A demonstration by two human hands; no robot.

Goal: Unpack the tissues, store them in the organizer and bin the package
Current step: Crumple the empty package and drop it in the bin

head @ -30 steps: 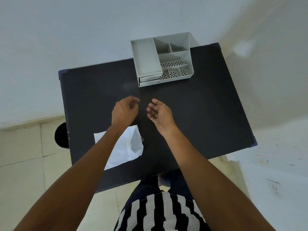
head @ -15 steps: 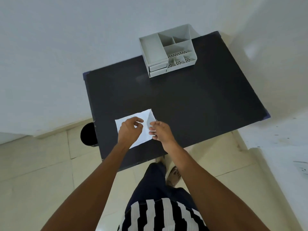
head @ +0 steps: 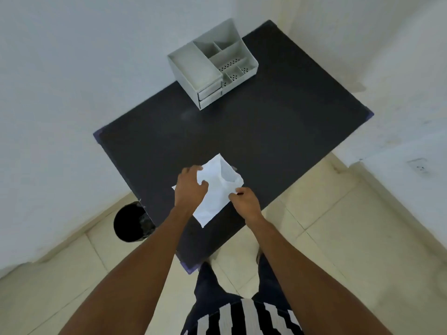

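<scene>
White tissue package (head: pixel 216 189) lies on the near part of the black tabletop (head: pixel 266 131); the left hand (head: pixel 189 188) and right hand (head: pixel 244 203) pinch its edges. The grey organizer (head: pixel 212 66) sits well apart.

Open tabletop, one obstacle at the far edge

Bare dark table (head: pixel 278 141) between white package (head: pixel 215 189) and grey organizer (head: pixel 212 66); black bin (head: pixel 129 222) on floor beside table's left corner.
</scene>
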